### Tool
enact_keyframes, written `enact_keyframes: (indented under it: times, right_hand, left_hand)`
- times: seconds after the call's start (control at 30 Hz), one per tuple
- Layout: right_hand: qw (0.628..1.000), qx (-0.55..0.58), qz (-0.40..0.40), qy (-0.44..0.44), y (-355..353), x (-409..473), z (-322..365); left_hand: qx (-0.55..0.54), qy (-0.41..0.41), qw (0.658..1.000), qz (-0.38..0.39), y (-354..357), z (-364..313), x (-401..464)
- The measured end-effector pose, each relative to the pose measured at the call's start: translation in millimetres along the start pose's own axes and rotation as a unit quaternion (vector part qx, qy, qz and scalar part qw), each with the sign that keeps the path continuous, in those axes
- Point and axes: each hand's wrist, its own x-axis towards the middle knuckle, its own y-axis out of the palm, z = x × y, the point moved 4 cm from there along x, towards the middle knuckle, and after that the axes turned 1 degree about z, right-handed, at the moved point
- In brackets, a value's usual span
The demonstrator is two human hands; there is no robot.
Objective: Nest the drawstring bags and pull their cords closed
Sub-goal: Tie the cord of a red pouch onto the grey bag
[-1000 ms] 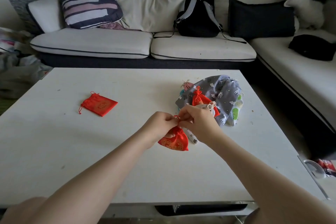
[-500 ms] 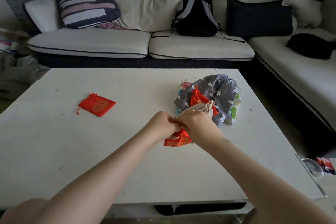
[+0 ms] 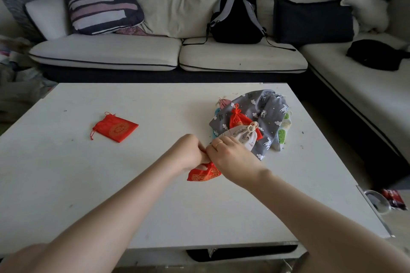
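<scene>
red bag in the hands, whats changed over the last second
Both hands, left and right, sank toward the table with the red bag. It hung puffed below the fingers; now it lies flatter and tilted, mostly hidden under the hands. Both still grip its top. The flat red bag and the bag pile stayed put.

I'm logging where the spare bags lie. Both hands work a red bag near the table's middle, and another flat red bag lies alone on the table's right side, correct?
Not quite. In the head view the flat red bag lies alone on the table's left side, not the right. The rest holds: the left hand and right hand work a red bag near the middle.
</scene>
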Motion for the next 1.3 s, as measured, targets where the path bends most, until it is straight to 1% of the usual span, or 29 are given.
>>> enact_keyframes:
  times: [0.07, 0.17, 0.27, 0.33, 0.4, 0.5, 0.6, 0.63, 0.67, 0.7, 0.77, 0.8, 0.93, 1.0, 1.07, 1.1, 1.3]
  right_hand:
    - [1.000, 0.001, -0.008, 0.004, -1.9, 2.7, 0.4]
    - [0.999, 0.010, -0.030, 0.032, -3.3, 7.7, -5.5]
    - [0.995, 0.077, -0.031, 0.057, -3.1, 8.9, -14.2]
    - [0.985, 0.147, -0.034, 0.088, -3.6, 6.2, -21.9]
    - [0.963, 0.235, -0.040, 0.130, -5.8, 3.3, -28.4]
    - [0.913, 0.342, -0.072, 0.209, -9.7, -1.7, -34.9]
    - [0.865, 0.415, -0.047, 0.277, -8.5, -4.5, -35.4]
    - [0.845, 0.444, -0.035, 0.294, -7.3, -4.8, -35.0]
    - [0.812, 0.493, -0.021, 0.312, -5.5, -5.0, -34.4]
    - [0.764, 0.556, -0.007, 0.326, -4.5, -5.1, -33.3]
    - [0.653, 0.675, 0.013, 0.343, -2.4, -4.6, -31.1]
    - [0.609, 0.713, 0.018, 0.348, -2.3, -4.4, -30.0]
    - [0.480, 0.796, 0.013, 0.369, -1.2, -3.6, -24.3]
    - [0.431, 0.823, 0.004, 0.370, 0.3, -1.8, -23.7]
    - [0.414, 0.829, 0.001, 0.377, 1.0, 0.8, -24.4]
    - [0.416, 0.826, 0.002, 0.380, 1.1, 1.9, -24.9]
    - [0.462, 0.794, 0.010, 0.394, -0.9, 2.9, -29.8]
  left_hand:
    - [0.009, 0.013, 1.000, -0.003, -3.2, -1.0, -1.4]
    - [0.025, 0.045, 0.998, -0.034, -8.2, -4.6, -5.4]
    - [0.059, 0.104, 0.989, -0.085, -9.8, -10.8, -8.9]
    - [0.063, 0.132, 0.984, -0.103, -9.6, -13.7, -10.5]
    - [0.062, 0.153, 0.981, -0.105, -9.0, -16.6, -11.3]
    - [0.062, 0.174, 0.977, -0.109, -10.7, -22.7, -12.0]
    - [0.065, 0.187, 0.974, -0.110, -12.6, -27.5, -12.7]
    - [0.071, 0.192, 0.973, -0.111, -13.1, -28.6, -13.0]
    - [0.079, 0.198, 0.971, -0.111, -13.8, -29.8, -13.0]
    - [0.087, 0.204, 0.969, -0.111, -14.6, -30.5, -13.3]
    - [0.098, 0.216, 0.965, -0.109, -16.5, -31.9, -12.2]
    - [0.101, 0.219, 0.964, -0.110, -17.8, -32.2, -11.8]
    - [0.070, 0.235, 0.961, -0.127, -22.2, -32.7, -12.4]
    - [0.044, 0.248, 0.955, -0.157, -23.5, -32.5, -13.5]
    - [0.024, 0.258, 0.947, -0.187, -24.2, -31.2, -13.1]
    - [0.027, 0.264, 0.943, -0.199, -24.0, -30.8, -12.9]
    - [0.061, 0.316, 0.916, -0.238, -19.3, -29.7, -14.3]
